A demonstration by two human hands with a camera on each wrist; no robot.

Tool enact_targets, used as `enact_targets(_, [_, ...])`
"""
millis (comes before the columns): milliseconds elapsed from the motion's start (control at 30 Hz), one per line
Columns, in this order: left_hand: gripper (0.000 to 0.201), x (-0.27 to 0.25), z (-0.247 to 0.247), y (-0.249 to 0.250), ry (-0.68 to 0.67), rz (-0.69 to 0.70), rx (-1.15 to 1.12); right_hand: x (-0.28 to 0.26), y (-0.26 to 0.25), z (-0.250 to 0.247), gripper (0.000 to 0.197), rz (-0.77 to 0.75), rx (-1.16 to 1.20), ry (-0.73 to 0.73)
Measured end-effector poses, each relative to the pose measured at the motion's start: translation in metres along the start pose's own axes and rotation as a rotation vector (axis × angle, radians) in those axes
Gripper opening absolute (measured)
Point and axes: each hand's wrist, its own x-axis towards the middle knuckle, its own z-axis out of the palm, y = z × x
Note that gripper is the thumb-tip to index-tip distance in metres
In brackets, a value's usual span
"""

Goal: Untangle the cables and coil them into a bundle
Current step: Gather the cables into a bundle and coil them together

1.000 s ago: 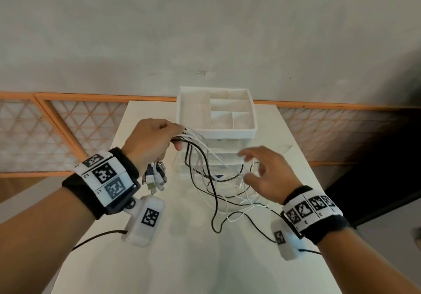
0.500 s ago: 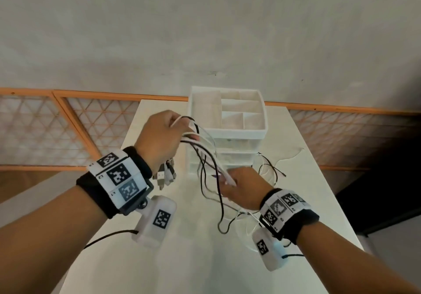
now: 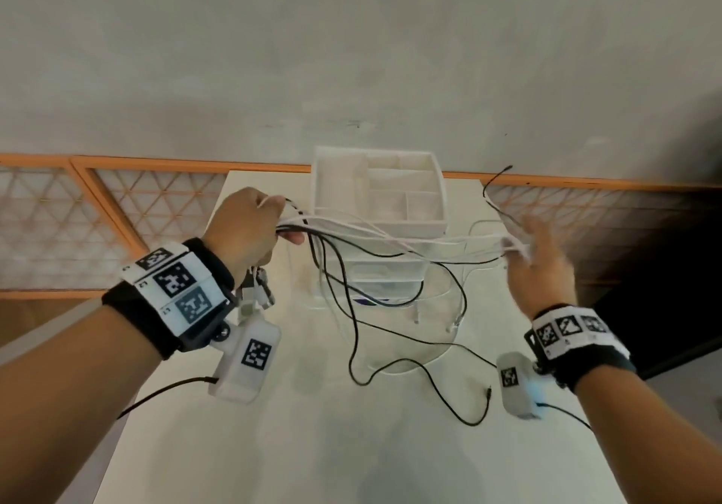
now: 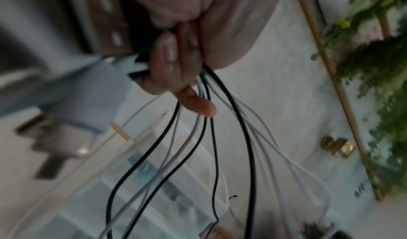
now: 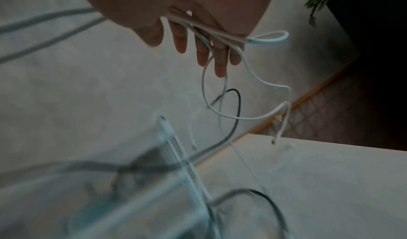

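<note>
My left hand (image 3: pixel 285 226) is raised at the left of the table and grips a bunch of black cables (image 3: pixel 353 308) and white cables (image 3: pixel 390 235); in the left wrist view its curled fingers (image 4: pixel 167 72) close round the strands (image 4: pixel 229 103). Several plugs (image 3: pixel 260 288) dangle beneath that hand. The white cables stretch right to my right hand (image 3: pixel 535 246), blurred, and lie across its straight fingers (image 5: pixel 220 58). Loose loops and ends (image 5: pixel 284 107) hang below them. Black strands sag onto the table, and one black end (image 3: pixel 496 179) whips up in the air.
A white drawer organizer (image 3: pixel 437 226) with open top compartments stands at the table's far middle, right behind the stretched cables. The white table (image 3: pixel 312 445) ends at a grey wall with an orange lattice rail (image 3: pixel 156 206). A dark drop lies past the right edge.
My right hand has swung from the table's middle out to the right and upward, drawing the white cables sideways. The left hand has kept its grip, nearly in place.
</note>
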Motion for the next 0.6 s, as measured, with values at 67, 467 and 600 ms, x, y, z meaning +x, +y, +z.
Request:
enact_targets(67, [0.031,-0.003,-0.003,0.008,0.017,0.022,-0.157,-0.018,0.033,0.021,0.080,0.078,-0.235,-0.353])
enact_targets(467, [0.041,-0.028,0.029,0.021,-0.106,0.258,0.161,-0.076,-0.130,0.042,0.110,-0.606,0.270,-0.558])
enact_targets(600, [0.036,-0.028,0.025,0.021,-0.054,0.393,0.386,-0.073,-0.138,0.062,0.088,-0.570,0.407,-0.568])
